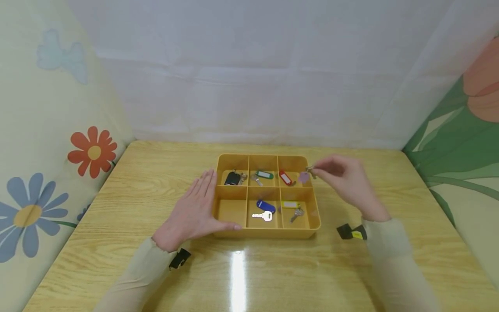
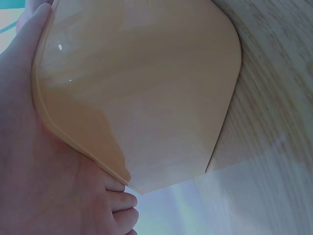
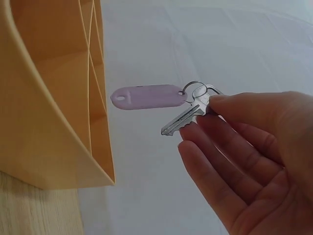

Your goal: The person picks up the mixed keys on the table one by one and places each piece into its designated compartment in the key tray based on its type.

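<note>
A yellow box with six compartments (image 1: 265, 233) stands on the table. My left hand (image 1: 192, 211) lies along its left wall, fingers straight and thumb over the front rim; the left wrist view shows the box's outer wall (image 2: 161, 98) against the palm. Between thumb and fingertips, my right hand (image 1: 347, 180) pinches a silver key (image 3: 188, 115) on a ring with a lilac tag (image 3: 149, 97). That tag hangs at the back right corner of the box. In the compartments lie a black key fob (image 1: 232, 178), a green tag (image 1: 264, 174), a red tag (image 1: 285, 177), a blue tag (image 1: 266, 206) and a yellow tag (image 1: 290, 204).
A bright, glaring key (image 1: 263, 216) lies beside the blue tag in the front middle compartment. The front left compartment (image 1: 231, 210) shows bare floor. Black wrist straps or clips (image 1: 180, 259) show by both sleeves. White cloth (image 1: 249, 99) hangs behind the wooden table (image 1: 163, 164).
</note>
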Demonstrator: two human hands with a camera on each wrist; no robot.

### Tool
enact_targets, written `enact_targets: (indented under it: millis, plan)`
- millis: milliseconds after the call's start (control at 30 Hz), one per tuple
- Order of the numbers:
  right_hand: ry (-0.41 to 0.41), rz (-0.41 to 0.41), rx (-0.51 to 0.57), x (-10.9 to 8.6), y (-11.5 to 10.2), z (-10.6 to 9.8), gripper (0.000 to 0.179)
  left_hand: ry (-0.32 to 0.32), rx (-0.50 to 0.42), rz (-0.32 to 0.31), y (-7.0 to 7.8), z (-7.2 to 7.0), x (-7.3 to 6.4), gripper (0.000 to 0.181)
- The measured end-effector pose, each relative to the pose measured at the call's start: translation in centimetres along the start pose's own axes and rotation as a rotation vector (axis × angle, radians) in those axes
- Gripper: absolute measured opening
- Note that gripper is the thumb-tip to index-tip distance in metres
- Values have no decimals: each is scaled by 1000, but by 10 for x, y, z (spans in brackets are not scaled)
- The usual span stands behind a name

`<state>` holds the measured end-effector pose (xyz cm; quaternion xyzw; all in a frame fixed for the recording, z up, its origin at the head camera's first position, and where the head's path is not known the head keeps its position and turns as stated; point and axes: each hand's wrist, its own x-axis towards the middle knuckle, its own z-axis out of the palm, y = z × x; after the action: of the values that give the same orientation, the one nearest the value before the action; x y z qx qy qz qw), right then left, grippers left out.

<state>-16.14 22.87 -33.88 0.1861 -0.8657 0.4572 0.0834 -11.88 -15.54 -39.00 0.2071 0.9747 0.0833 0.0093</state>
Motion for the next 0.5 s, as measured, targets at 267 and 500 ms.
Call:
enact_targets:
  millis: [267, 500]
  plan:
    - [-9, -17, 55, 1, -4, 7, 12, -8, 3, -4, 0, -1, 0, 146]
    - [-23, -21, 86, 2, -7, 13, 12, -3, 6, 0, 0, -1, -1, 146]
